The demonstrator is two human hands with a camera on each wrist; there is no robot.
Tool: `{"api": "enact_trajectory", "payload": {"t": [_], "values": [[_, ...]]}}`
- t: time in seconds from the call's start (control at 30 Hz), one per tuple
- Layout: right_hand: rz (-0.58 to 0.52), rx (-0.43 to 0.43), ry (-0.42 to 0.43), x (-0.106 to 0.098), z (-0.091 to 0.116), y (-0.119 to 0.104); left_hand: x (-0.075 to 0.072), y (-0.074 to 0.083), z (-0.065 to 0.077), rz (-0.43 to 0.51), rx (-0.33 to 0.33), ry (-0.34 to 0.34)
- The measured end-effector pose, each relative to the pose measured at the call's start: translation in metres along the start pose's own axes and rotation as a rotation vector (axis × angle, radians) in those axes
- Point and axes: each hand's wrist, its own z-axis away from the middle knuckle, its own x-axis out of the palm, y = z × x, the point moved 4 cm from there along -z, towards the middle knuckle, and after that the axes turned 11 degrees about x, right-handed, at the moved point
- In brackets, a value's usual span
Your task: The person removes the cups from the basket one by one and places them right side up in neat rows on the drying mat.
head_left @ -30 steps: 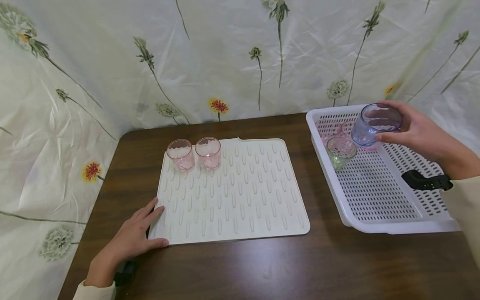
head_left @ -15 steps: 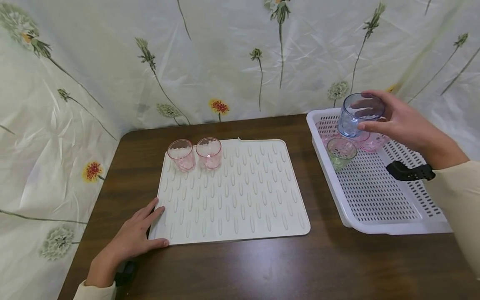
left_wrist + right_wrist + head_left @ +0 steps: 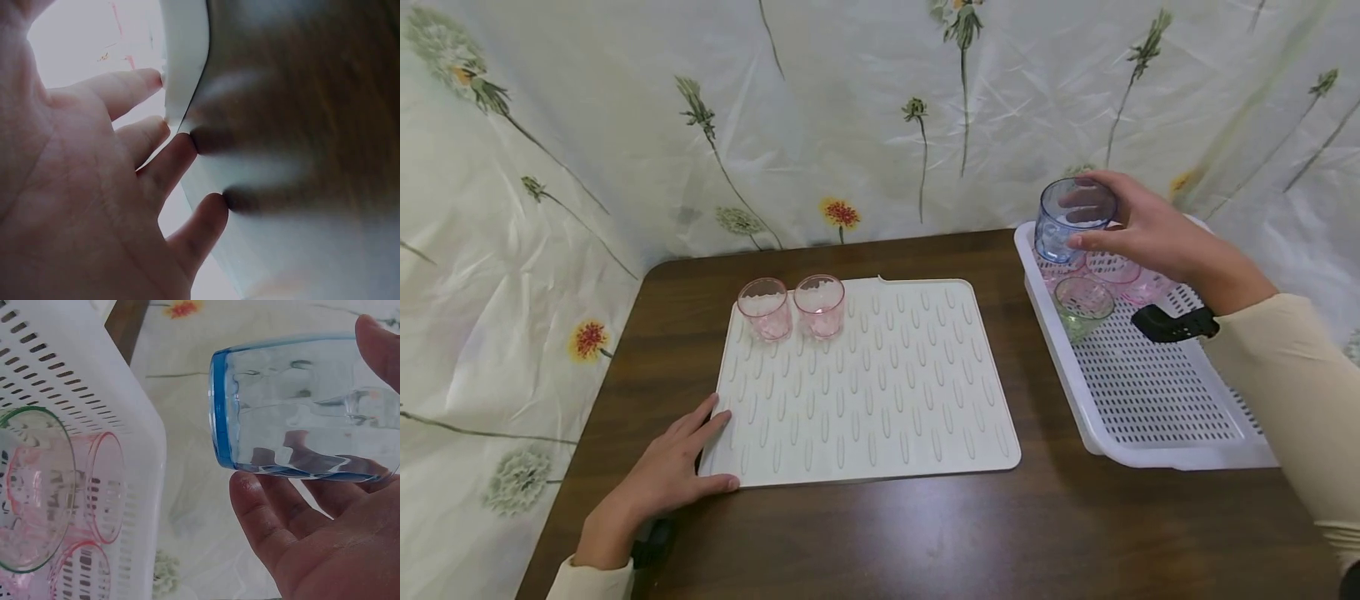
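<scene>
Backdrop: A whitish sheet printed with green-stemmed flowers (image 3: 820, 108) hung behind and to the left of everything.
Table: The dark brown wood-grain tabletop (image 3: 925, 533) lay under the work, its far edge against the sheet.
Basket: A white perforated plastic basket (image 3: 1150, 408) stood on the right part of the tabletop.
Mat: A white rectangular mat with raised oval ridges (image 3: 880, 400) lay flat, left of the basket.
Sleeve: The cream sleeve (image 3: 1277, 350) of the right arm reached across the basket's right side.
Left hand: The left hand (image 3: 662, 467) was spread palm down at the mat's near left corner, with hold of nothing; thumb and forefinger touched the mat, other fingertips the tabletop.
Right hand: The right hand (image 3: 1157, 229) was curved partway, thumb on the near side and fingers on the far side, gripping the blue glass.
Blue glass: The clear blue tumbler (image 3: 1056, 237) was held mouth up above the basket's far left corner.
Pink pair: Two clear pink tumblers (image 3: 765, 312) stood upright side by side at the mat's far left corner.
Basket glasses: A clear green tumbler (image 3: 1082, 308) sat near the basket's left wall, in front of clustered pink glasses (image 3: 1146, 287), their number unclear.
Band: A black wristband (image 3: 1172, 325) circled the right wrist.
</scene>
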Motion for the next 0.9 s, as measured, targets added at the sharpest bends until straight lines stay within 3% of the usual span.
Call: {"api": "enact_trajectory", "payload": {"t": [0.5, 0.9], "values": [[0.040, 0.035, -0.128, 0.028, -0.044, -0.042, 0.002, -0.001, -0.001, 0.002, 0.003, -0.009], [-0.044, 0.028, -0.172, 0.056, -0.081, -0.069, -0.001, 0.001, -0.002, 0.007, -0.006, -0.017]]}}
